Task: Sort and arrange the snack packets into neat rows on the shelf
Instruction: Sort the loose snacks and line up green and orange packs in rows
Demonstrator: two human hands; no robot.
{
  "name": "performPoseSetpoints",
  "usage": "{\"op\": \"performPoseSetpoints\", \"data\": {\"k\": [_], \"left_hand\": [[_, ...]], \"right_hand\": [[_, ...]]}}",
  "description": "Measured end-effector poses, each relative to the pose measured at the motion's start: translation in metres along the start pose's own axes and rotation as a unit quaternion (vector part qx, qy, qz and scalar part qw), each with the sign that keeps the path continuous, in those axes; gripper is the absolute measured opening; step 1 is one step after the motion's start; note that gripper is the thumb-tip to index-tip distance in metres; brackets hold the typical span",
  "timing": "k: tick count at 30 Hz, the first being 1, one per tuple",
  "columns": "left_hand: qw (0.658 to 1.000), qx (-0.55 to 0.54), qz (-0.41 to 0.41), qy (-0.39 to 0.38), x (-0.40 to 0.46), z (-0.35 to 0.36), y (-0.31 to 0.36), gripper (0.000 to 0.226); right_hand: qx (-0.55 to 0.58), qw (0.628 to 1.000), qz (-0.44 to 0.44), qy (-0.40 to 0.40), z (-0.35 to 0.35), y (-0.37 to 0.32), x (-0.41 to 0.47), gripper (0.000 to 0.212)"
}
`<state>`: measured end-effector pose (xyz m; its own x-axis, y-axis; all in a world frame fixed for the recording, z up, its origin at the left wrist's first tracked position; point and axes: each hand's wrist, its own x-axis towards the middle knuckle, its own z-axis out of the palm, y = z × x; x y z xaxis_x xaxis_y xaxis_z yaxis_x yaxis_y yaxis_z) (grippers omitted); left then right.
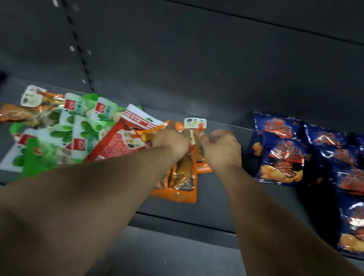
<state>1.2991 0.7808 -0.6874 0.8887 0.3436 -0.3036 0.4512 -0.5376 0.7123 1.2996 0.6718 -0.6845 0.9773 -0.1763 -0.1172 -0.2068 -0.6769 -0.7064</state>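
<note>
Both reaching over the dark shelf [215, 195]. Left hand [171, 140] and right hand [221, 148] curled, pinching the orange packets [184, 180] mid-shelf from either side. Green packets [68, 132] jumbled to the left, a red packet [115, 145] beside them. Blue packets [282, 160] in overlapping rows to the right.

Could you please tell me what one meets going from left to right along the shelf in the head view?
Green packets → red packet → left hand → orange packets → right hand → blue packets.
</note>
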Motion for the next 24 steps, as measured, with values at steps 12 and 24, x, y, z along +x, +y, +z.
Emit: {"op": "performPoseSetpoints", "data": {"k": [12, 24], "left_hand": [[0.995, -0.006, -0.063, 0.075, 0.051, -0.135, -0.103, 0.060], [0.948, -0.073, -0.230, 0.206, 0.090, -0.287, -0.252, 0.052]], "right_hand": [[-0.044, 0.993, -0.079, -0.078, 0.130, -0.122, -0.035, 0.047], [-0.060, 0.974, -0.144, -0.165, 0.253, -0.219, -0.071, 0.061]]}}
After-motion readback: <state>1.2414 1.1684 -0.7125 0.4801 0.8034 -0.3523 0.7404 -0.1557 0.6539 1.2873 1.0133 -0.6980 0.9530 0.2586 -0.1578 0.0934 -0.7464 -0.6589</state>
